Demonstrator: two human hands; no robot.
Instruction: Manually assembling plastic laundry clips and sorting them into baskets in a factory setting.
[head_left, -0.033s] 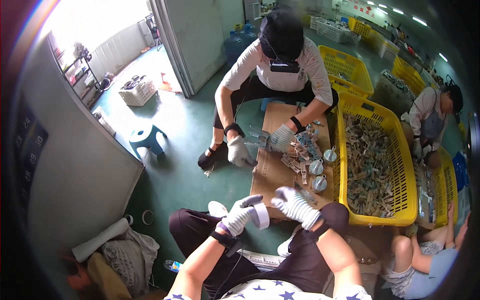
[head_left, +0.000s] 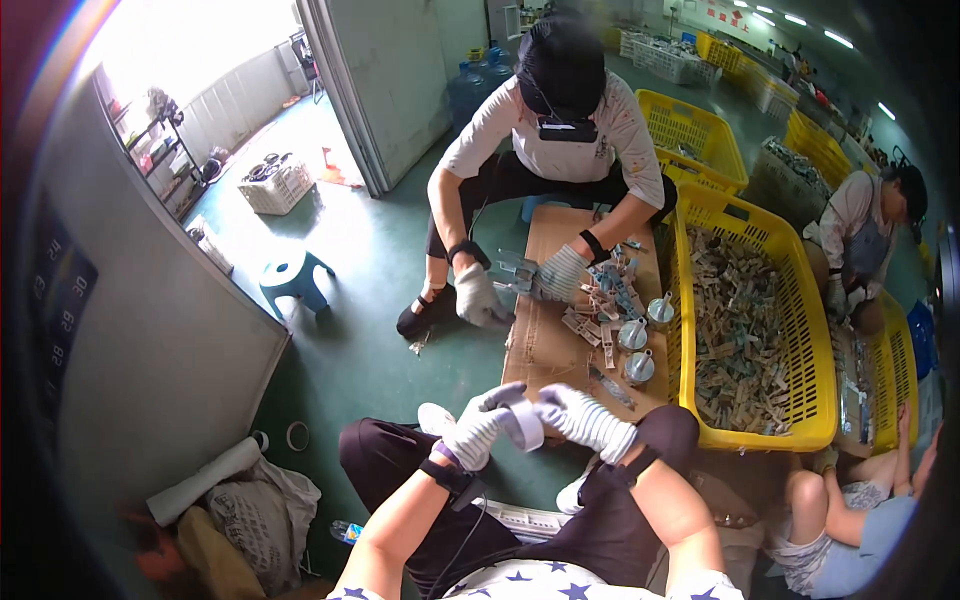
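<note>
White strip [head_left: 527, 425], a flat pale band, sits between the person's two gloved hands just above the knees, at the near edge of the cardboard sheet [head_left: 560, 340] spread on the green floor. The left hand [head_left: 478, 428] curls its fingers round the strip's left end, and the right hand [head_left: 583, 418] closes on the other end, so both are clamped on it and nearly touching each other. How tightly the fingertips pinch cannot be told, because the knit gloves hide them.

As a judgement, the strip could slip or tear if the hands pull apart unevenly, since bulky gloves dull the grip. It could also drop onto the floor between the knees, where it would be awkward to reach.

Farther along the cardboard lie a scatter of small pale parts [head_left: 605, 300] and three round metal pieces [head_left: 638, 345], near enough that a swinging elbow might knock them about. Across the sheet a crouching co-worker handles a small part with gloved hands [head_left: 520, 280]. To the right stands a yellow basket [head_left: 820, 400] heaped with similar bits. A small green stool [head_left: 293, 275] stands at far left.
</note>
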